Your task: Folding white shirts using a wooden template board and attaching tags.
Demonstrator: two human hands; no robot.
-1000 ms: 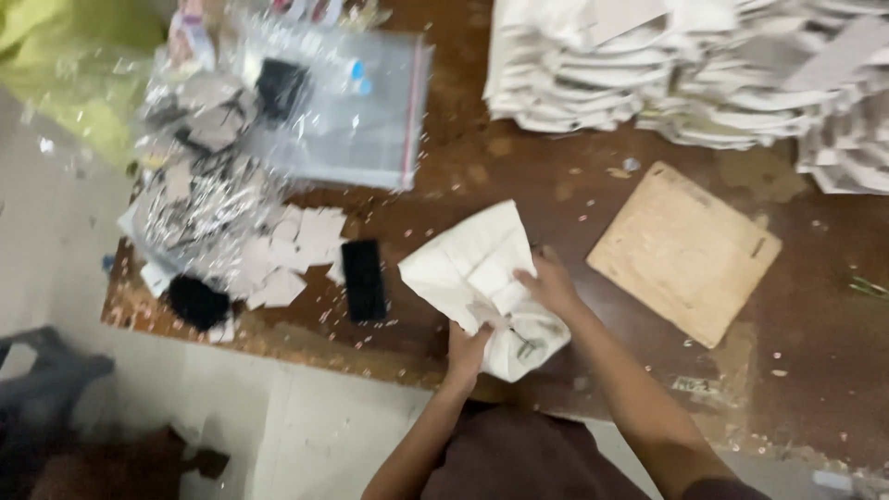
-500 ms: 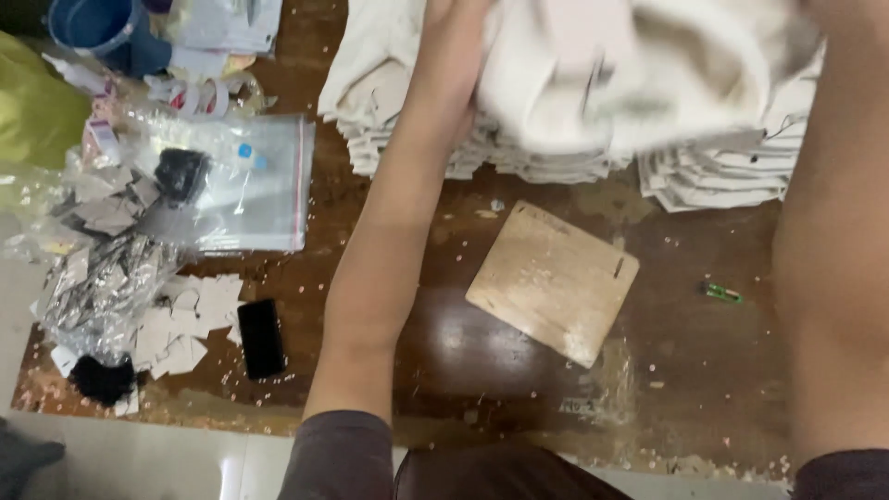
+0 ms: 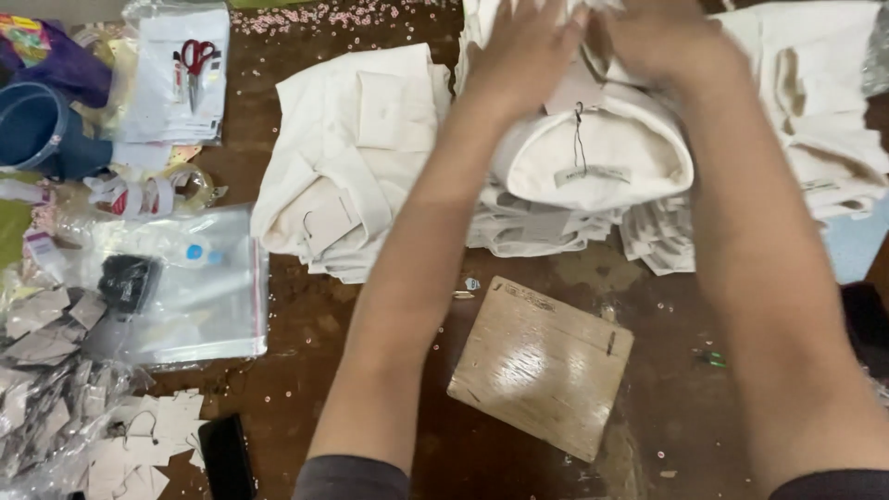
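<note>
The folded cream garment (image 3: 593,153), a string tag hanging at its collar, lay on top of a stack of like garments, directly under both hands. The left hand (image 3: 523,46) rested flat, fingers spread, on its far edge; the right hand (image 3: 662,37) pressed beside it, fingers curled over the cloth. The step looked like settling the piece squarely on the pile. Nearer the body sat a wooden board (image 3: 542,366); left of the left forearm lay another folded stack (image 3: 347,157) and a clear plastic bag (image 3: 185,287)
</note>
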